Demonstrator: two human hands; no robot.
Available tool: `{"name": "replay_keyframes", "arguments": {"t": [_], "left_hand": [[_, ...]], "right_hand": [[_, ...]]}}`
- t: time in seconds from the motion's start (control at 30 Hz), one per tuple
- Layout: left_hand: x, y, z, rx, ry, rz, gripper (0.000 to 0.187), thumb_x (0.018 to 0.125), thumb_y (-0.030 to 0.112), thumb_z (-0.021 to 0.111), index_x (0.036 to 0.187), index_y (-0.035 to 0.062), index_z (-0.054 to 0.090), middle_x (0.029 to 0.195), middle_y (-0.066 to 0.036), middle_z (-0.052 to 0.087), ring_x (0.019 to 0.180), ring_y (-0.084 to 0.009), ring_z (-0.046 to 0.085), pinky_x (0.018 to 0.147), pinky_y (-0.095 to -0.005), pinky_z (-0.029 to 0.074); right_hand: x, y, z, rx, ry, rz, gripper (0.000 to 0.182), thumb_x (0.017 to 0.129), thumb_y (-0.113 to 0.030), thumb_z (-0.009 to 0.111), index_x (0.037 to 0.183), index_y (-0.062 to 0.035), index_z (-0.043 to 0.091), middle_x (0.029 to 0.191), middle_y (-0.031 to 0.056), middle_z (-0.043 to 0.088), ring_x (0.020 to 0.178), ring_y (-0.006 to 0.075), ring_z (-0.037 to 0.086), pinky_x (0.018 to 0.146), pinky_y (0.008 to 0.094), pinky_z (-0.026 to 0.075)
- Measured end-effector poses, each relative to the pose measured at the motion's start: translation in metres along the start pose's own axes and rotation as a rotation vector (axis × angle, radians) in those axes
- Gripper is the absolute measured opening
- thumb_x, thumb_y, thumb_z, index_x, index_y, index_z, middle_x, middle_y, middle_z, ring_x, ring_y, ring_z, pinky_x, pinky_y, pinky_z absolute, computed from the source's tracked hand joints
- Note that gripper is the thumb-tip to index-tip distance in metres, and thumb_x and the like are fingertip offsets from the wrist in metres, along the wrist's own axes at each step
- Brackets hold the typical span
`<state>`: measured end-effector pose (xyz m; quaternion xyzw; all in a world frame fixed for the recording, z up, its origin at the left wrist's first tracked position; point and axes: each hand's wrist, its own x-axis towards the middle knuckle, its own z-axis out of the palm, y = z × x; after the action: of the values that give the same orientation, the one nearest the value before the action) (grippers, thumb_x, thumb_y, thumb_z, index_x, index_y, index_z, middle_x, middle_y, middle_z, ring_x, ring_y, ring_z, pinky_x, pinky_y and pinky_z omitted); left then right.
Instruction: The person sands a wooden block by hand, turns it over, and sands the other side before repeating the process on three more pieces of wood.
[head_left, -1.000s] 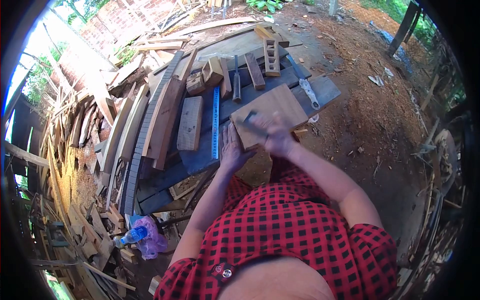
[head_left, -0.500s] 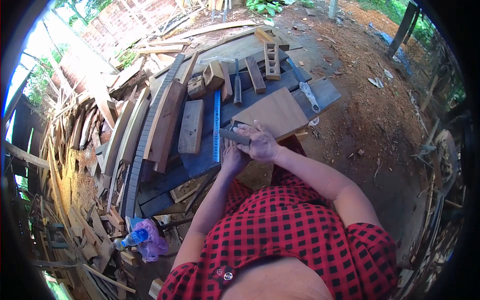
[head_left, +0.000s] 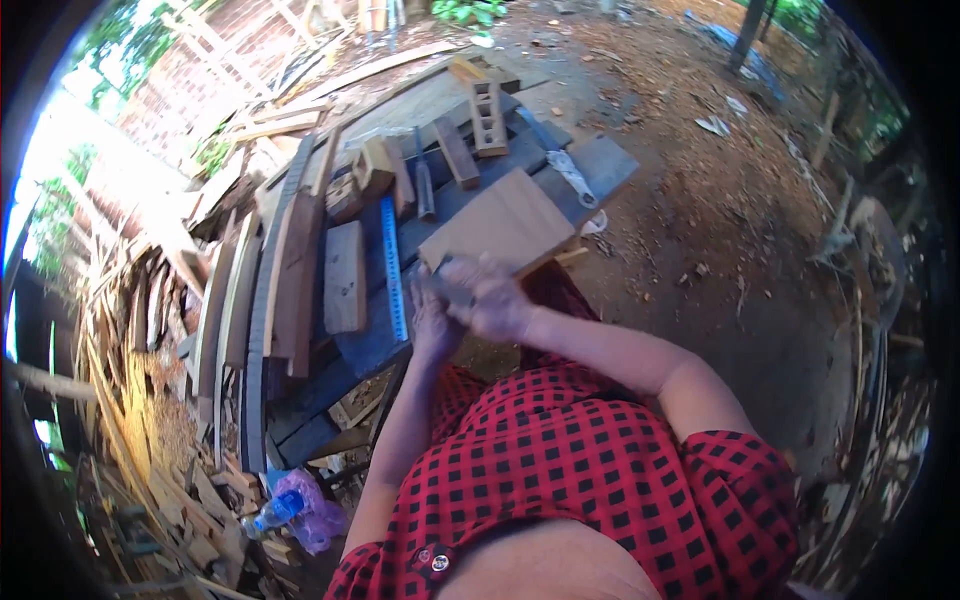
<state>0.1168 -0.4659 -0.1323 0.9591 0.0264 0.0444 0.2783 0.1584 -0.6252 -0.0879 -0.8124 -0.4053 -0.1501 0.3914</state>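
Note:
My right hand point(head_left: 496, 303), blurred by motion, is closed over a flat grey bar point(head_left: 453, 287) at the near corner of a light-brown board point(head_left: 500, 222). Close beside it on the left, my left hand point(head_left: 436, 325) has its fingers pointing up against the bar's left end. What those fingers grip is hidden. The board lies on a dark plank bench. Left of my left hand, a blue measuring ruler point(head_left: 394, 270) lies on the bench, with a thick wooden block point(head_left: 345, 277) beyond it.
A chisel point(head_left: 425, 185), a block with square holes point(head_left: 488, 118) and a wrench-like tool point(head_left: 571, 178) lie farther back on the bench. Long boards point(head_left: 297, 285) line its left side. A bottle point(head_left: 272, 511) and purple plastic bag point(head_left: 318, 515) are below left.
The view has shifted, so the bench appears farther left and lower. Both hands stay together at the board's corner; the right hand and grey bar are now smeared by motion.

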Motion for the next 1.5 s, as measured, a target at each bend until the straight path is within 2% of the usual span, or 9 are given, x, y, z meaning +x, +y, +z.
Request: {"name": "replay_keyframes", "arguments": {"t": [0.07, 0.2, 0.47, 0.57, 0.63, 0.83, 1.0, 1.3, 1.5], "left_hand": [[0.006, -0.027, 0.017, 0.624, 0.234, 0.367, 0.110, 0.069, 0.045, 0.073, 0.145, -0.0013, 0.008, 0.148, -0.027, 0.016, 0.138, -0.0436, 0.015, 0.112, -0.0435, 0.019], [-0.002, 0.024, -0.013, 0.053, 0.025, 0.013, 0.108, 0.070, 0.043, 0.073, 0.144, -0.0034, 0.009, 0.149, -0.024, 0.016, 0.139, -0.0401, 0.012, 0.112, -0.0426, 0.019], [-0.001, 0.027, -0.014, 0.057, 0.028, 0.018, 0.111, 0.069, 0.039, 0.077, 0.144, -0.0040, 0.007, 0.149, -0.023, 0.016, 0.140, -0.0394, 0.011, 0.113, -0.0431, 0.018], [-0.001, 0.012, -0.004, 0.038, 0.031, 0.007, 0.111, 0.068, 0.040, 0.077, 0.143, -0.0039, 0.007, 0.149, -0.023, 0.016, 0.139, -0.0397, 0.011, 0.113, -0.0431, 0.018], [0.005, -0.016, 0.008, 0.600, 0.223, 0.393, 0.112, 0.067, 0.041, 0.077, 0.143, -0.0047, 0.007, 0.149, -0.024, 0.016, 0.139, -0.0399, 0.012, 0.113, -0.0426, 0.017], [0.000, 0.024, -0.015, 0.053, -0.004, 0.005, 0.113, 0.067, 0.039, 0.077, 0.143, -0.0053, 0.007, 0.148, -0.026, 0.016, 0.139, -0.0399, 0.011, 0.113, -0.0418, 0.017], [0.001, 0.023, -0.012, 0.069, 0.012, -0.011, 0.114, 0.066, 0.036, 0.078, 0.144, -0.0025, 0.006, 0.149, -0.023, 0.015, 0.140, -0.0378, 0.010, 0.113, -0.0420, 0.019], [0.004, -0.010, 0.007, 0.472, -0.026, 0.260, 0.113, 0.066, 0.038, 0.077, 0.143, -0.0055, 0.006, 0.147, -0.026, 0.019, 0.139, -0.0409, 0.013, 0.113, -0.0439, 0.015], [0.001, 0.020, -0.011, 0.073, 0.025, -0.001, 0.114, 0.065, 0.035, 0.078, 0.143, -0.0042, 0.006, 0.147, -0.026, 0.019, 0.138, -0.0416, 0.014, 0.112, -0.0438, 0.018]], "right_hand": [[-0.023, -0.007, 0.003, -0.096, -0.017, -0.081, 0.045, 0.077, -0.027, 0.067, 0.117, -0.0088, 0.056, 0.119, 0.0120, 0.057, 0.115, 0.0295, 0.051, 0.099, 0.0475, 0.033], [-0.039, 0.016, -0.050, -0.272, -0.058, -0.132, 0.042, 0.082, -0.026, 0.061, 0.121, -0.0095, 0.055, 0.125, 0.0101, 0.055, 0.122, 0.0255, 0.048, 0.101, 0.0453, 0.032], [-0.041, 0.037, -0.069, -0.249, 0.228, 0.393, 0.044, 0.080, -0.024, 0.064, 0.119, -0.0055, 0.054, 0.121, 0.0104, 0.055, 0.119, 0.0263, 0.047, 0.101, 0.0471, 0.029], [-0.038, 0.000, -0.030, -0.127, 0.003, 0.057, 0.047, 0.082, -0.029, 0.062, 0.124, -0.0088, 0.053, 0.126, 0.0110, 0.052, 0.123, 0.0257, 0.045, 0.101, 0.0446, 0.030], [-0.036, -0.003, -0.013, -0.173, -0.077, -0.076, 0.048, 0.082, -0.031, 0.062, 0.125, -0.0099, 0.052, 0.127, 0.0122, 0.052, 0.124, 0.0261, 0.044, 0.099, 0.0446, 0.033], [0.014, 0.082, -0.055, 0.056, 0.008, 0.211, 0.048, 0.086, -0.035, 0.058, 0.126, -0.0096, 0.051, 0.131, 0.0126, 0.049, 0.126, 0.0260, 0.044, 0.103, 0.0494, 0.029], [0.038, 0.126, -0.019, -0.512, 0.195, 0.439, 0.047, 0.087, -0.037, 0.052, 0.124, -0.0076, 0.052, 0.126, 0.0108, 0.053, 0.123, 0.0243, 0.044, 0.105, 0.0502, 0.024], [0.024, 0.022, 0.023, -0.097, -0.116, -0.084, 0.048, 0.080, -0.031, 0.064, 0.120, -0.0069, 0.055, 0.120, 0.0102, 0.058, 0.116, 0.0254, 0.052, 0.102, 0.0449, 0.033], [0.042, 0.121, -0.038, -0.408, 0.132, 0.393, 0.045, 0.087, -0.036, 0.051, 0.123, -0.0090, 0.054, 0.128, 0.0061, 0.053, 0.123, 0.0190, 0.045, 0.104, 0.0458, 0.028]]}}
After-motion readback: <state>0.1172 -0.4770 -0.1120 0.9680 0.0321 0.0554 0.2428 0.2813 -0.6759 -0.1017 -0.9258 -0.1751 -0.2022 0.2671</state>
